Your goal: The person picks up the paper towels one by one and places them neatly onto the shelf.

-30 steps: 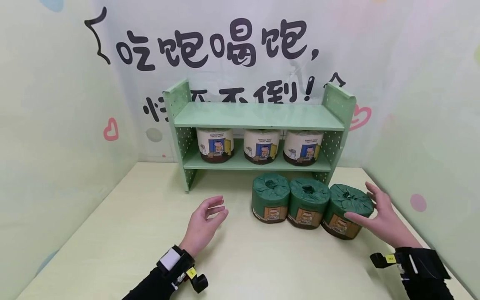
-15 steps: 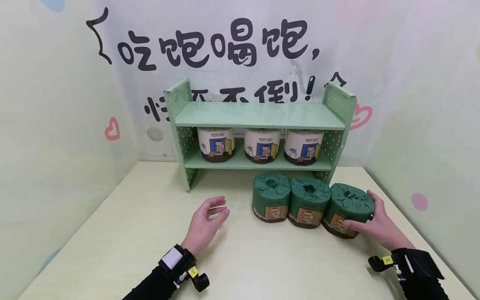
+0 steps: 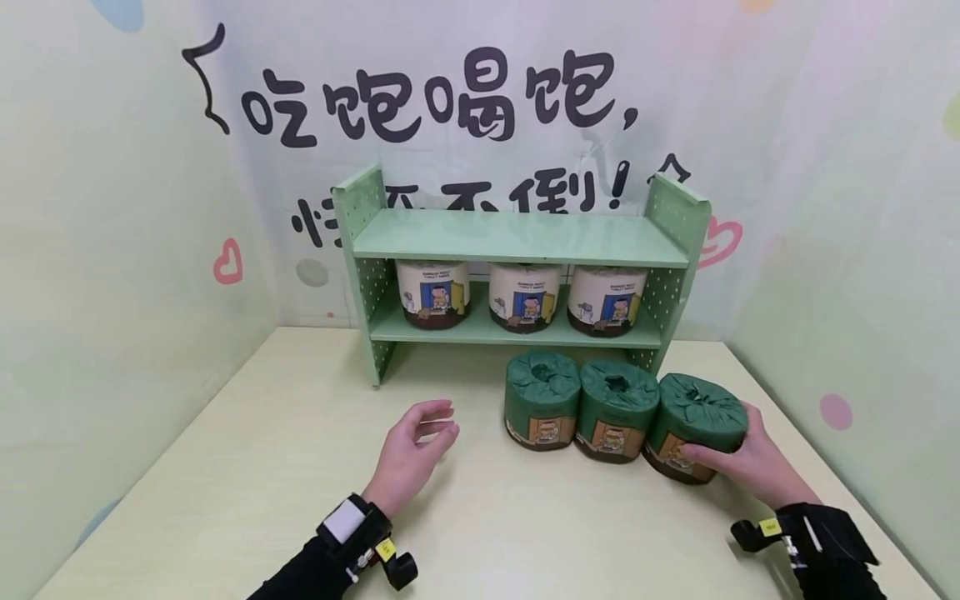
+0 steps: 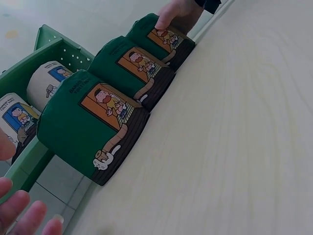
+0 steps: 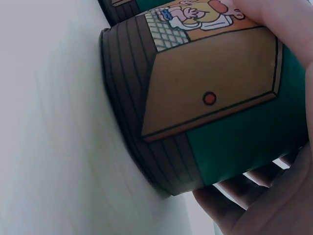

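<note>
Three toilet rolls in green wrappers stand upright in a row on the table: a left roll [image 3: 542, 398], a middle roll [image 3: 617, 408] and a right roll [image 3: 699, 417]. My right hand [image 3: 763, 467] grips the right roll from its outer side, thumb [image 5: 288, 24] across the printed front. In the right wrist view its fingers [image 5: 222, 208] reach round the far side, partly hidden. My left hand [image 3: 408, 457] hovers over the table left of the row, fingers loosely bent, holding nothing. Its fingertips [image 4: 32, 218] show at the lower left of the left wrist view.
Behind the rolls stands a green metal shelf [image 3: 517, 236]. Its lower board [image 3: 480, 337] carries three white-wrapped rolls [image 3: 432, 287]. The pale wooden table [image 3: 247, 467] meets printed walls [image 3: 832, 275] at the back and sides. Each wrist wears a camera on a black strap [image 3: 828, 533].
My right hand has moved left and closed round the right green roll, its fingers slipping behind it. My left hand and the rolls keep their places.
</note>
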{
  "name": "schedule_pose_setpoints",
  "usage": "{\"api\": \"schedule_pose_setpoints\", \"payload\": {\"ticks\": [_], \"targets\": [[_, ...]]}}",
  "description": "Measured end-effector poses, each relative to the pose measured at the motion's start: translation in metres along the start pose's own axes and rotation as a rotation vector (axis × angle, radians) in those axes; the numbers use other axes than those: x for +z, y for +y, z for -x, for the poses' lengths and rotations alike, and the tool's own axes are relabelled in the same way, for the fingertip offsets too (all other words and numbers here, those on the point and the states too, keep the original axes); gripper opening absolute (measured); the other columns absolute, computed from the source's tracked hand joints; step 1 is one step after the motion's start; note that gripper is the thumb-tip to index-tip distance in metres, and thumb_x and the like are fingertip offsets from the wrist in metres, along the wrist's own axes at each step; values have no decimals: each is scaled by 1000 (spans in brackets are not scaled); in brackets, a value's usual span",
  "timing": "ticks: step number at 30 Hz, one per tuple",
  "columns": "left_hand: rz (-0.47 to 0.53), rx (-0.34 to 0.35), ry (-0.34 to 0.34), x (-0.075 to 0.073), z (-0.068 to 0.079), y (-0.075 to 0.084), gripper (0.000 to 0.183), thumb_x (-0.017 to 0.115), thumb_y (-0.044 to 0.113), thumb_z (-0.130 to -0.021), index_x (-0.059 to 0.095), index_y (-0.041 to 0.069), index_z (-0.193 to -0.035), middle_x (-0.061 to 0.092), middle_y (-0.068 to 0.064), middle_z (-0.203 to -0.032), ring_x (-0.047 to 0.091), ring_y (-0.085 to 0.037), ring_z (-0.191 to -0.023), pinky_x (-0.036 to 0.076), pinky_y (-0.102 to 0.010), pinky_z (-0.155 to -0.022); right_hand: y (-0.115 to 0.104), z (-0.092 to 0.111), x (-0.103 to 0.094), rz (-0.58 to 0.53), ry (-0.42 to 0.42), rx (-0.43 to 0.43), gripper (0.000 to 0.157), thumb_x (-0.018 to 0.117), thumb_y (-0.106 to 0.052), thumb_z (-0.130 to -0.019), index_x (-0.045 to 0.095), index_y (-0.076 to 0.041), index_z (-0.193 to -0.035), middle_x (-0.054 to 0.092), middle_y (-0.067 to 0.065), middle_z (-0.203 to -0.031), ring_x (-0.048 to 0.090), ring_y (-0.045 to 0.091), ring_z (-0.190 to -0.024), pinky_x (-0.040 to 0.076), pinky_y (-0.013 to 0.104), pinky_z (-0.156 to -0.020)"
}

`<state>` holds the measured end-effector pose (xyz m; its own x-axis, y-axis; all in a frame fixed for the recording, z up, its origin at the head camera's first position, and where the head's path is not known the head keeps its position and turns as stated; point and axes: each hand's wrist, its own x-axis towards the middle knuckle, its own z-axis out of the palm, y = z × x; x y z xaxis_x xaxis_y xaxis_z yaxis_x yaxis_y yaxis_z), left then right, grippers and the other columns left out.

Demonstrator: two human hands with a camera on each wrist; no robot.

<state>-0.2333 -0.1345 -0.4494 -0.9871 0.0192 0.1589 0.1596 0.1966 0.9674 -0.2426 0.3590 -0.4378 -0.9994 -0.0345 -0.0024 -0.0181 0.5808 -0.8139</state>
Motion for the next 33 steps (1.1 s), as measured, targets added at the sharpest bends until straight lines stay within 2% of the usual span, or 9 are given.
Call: {"api": "schedule_pose_setpoints", "payload": {"ticks": [5, 10, 23, 25, 28, 30, 31, 33], "targets": [[-6, 2, 3, 0, 0, -1, 46, 74, 20, -105, 63, 7, -148, 68, -17, -147, 68, -29, -132, 57, -19, -98, 2, -1, 0, -75, 14, -20, 118, 82, -24, -98, -11, 5, -166, 12, 46, -168, 25, 62, -152, 26, 81, -122], [-3, 3, 4, 0, -1, -2, 46, 74, 18, -105, 62, 5, -148, 68, -17, -146, 69, -29, -131, 57, -19, -98, 2, -3, -1, -100, 13, -28, 113, 80, -20, -98, -8, 4, -166, 12, 44, -169, 27, 59, -151, 28, 76, -122], [4, 14, -5, 2, -1, -4, 44, 73, 16, -105, 63, 4, -146, 69, -19, -145, 69, -29, -128, 59, -20, -95, 3, 2, -9, -51, 54, -16, 109, 79, -23, -100, -3, 3, -168, 23, 41, -168, 32, 55, -149, 34, 72, -120], [5, 11, -10, 2, -1, -4, 43, 73, 15, -105, 63, 4, -146, 69, -18, -144, 69, -29, -127, 59, -21, -95, 2, 2, -13, -42, 63, -9, 109, 77, -25, -102, -4, 3, -169, 24, 41, -168, 33, 54, -149, 38, 65, -120], [-1, 5, -18, 2, 0, -4, 41, 73, 16, -105, 65, 5, -144, 70, -17, -144, 70, -28, -125, 59, -21, -94, 1, 4, -17, -24, 72, 8, 107, 74, -30, -104, -4, 1, -171, 24, 39, -169, 36, 48, -147, 44, 44, -112], [-7, 3, -23, 2, 1, -4, 40, 72, 16, -106, 66, 5, -143, 70, -17, -144, 70, -27, -124, 59, -22, -94, 2, 5, -19, -23, 81, 4, 105, 72, -31, -105, -3, 1, -171, 25, 37, -170, 42, 35, -143, 43, 32, -104], [-9, 3, -26, 2, 1, -4, 39, 72, 16, -106, 66, 5, -143, 70, -17, -144, 70, -27, -123, 59, -22, -94, 1, 6, -20, -28, 85, 5, 104, 71, -32, -106, -3, 0, -171, 24, 37, -170, 43, 30, -141, 43, 32, -106], [-10, 2, -31, 2, 1, -5, 39, 73, 16, -106, 66, 5, -143, 70, -17, -144, 71, -26, -123, 59, -22, -93, 2, 8, -22, -41, 101, -9, 100, 70, -32, -107, -1, 0, -170, 28, 34, -169, 46, 11, -131, 44, 22, -102]]}}
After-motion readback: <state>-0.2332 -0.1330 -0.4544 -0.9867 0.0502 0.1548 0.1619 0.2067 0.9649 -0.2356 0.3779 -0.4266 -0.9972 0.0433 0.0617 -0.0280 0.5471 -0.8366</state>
